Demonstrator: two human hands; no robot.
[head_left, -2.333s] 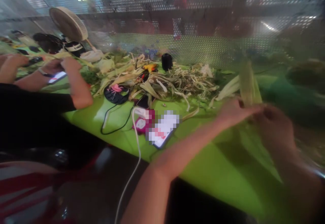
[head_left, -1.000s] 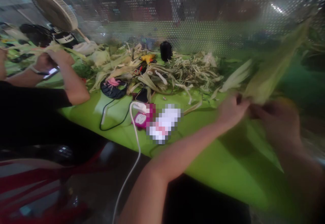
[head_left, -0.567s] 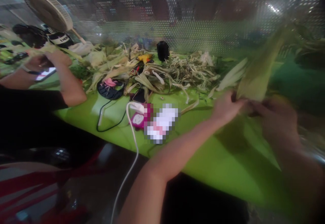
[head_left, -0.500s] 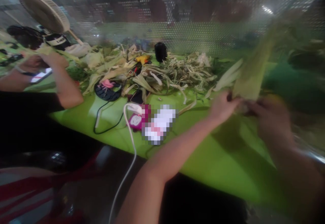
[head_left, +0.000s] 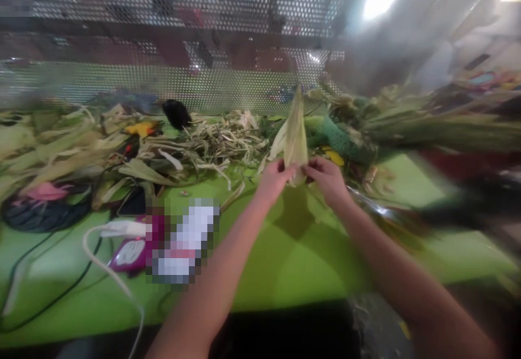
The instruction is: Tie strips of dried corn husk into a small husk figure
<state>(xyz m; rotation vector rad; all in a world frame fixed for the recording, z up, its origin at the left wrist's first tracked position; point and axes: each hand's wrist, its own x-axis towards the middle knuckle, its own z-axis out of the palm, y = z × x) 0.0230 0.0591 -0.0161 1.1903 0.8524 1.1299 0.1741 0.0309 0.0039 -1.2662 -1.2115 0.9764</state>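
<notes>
A pale green corn husk stands upright between my hands, its pointed tip up and its wide end low. My left hand pinches the lower left edge, thumb against fingers. On the opposite lower edge, my right hand pinches the husk as well. Both hands are held over the green tabletop, where a shadow falls below them. Behind the held husk, another light husk leaf leans at its left side.
Dried husk strips are heaped along the back, beside a black object. At left lie a purple power bank with a white cable, a blurred-out phone and a black coiled item. A leafy bundle lies at right.
The view has swung right, so the other person and the fan have left it. Both my hands still pinch the husk, which now appears mid-frame and more upright.
</notes>
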